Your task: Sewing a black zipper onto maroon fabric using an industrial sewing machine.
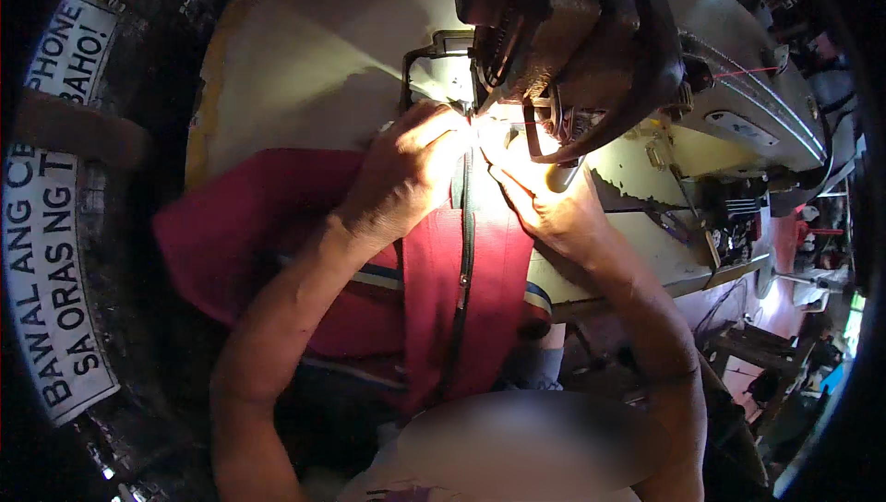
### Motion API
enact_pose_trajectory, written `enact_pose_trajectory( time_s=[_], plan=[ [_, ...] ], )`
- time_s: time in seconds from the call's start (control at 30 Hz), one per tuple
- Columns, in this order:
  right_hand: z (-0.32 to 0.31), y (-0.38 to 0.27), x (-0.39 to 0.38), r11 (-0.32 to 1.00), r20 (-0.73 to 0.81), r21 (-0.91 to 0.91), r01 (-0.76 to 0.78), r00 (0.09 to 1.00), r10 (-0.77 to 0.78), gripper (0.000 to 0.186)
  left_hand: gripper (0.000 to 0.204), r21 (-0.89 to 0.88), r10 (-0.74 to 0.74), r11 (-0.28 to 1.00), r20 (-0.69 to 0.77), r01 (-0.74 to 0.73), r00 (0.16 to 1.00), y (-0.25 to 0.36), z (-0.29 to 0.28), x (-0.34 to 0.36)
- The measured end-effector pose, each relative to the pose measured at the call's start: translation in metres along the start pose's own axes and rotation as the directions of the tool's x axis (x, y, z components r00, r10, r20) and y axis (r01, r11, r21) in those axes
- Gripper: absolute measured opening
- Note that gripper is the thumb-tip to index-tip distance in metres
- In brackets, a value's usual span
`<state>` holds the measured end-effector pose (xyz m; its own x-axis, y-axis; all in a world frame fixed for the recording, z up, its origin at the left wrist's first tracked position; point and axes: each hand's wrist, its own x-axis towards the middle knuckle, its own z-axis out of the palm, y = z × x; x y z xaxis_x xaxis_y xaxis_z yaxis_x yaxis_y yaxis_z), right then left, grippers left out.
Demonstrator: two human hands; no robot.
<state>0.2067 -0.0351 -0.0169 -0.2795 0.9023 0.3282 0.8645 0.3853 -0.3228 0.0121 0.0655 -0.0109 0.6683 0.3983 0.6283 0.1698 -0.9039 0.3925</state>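
Observation:
Under the head of a sewing machine (591, 31) lies a piece of red cloth (429, 271) with a dark zipper (467, 244) running down its middle. The zipper's metal slider (463, 280) shows partway along it. My left hand (406, 170) is closed on the cloth beside the zipper, fingertips bunched close to the needle area. On the zipper's other side my right hand (558, 211) grips the cloth with bent fingers, just below the machine head. Bright light washes out the fingertips there. More red cloth (254, 207) spreads to the left and hangs towards my lap.
The pale, worn machine table (323, 31) extends behind and to the right. Scissors-like dark tools (674, 223) lie right of my right hand. White signs (55, 280) stand at the far left. Cluttered shelving (775, 354) fills the right side.

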Motion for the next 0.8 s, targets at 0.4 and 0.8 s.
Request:
enact_pose_trajectory(
  time_s=[0.4, 0.8],
  plan=[
    [-0.104, -0.015, -0.051, 0.951, -0.005, 0.063, -0.304, 0.952, 0.305, 0.021, 0.01, 0.068, -0.132, 0.989, 0.041, 0.129, 0.99, -0.003, 0.001, -0.005],
    [-0.37, 0.267, -0.096, 0.414, -0.283, -0.866, -0.281, 0.957, 0.057, 0.032, 0.011, 0.038, -0.13, 0.991, 0.002, 0.13, 0.991, -0.002, 0.009, 0.003]
  ],
)
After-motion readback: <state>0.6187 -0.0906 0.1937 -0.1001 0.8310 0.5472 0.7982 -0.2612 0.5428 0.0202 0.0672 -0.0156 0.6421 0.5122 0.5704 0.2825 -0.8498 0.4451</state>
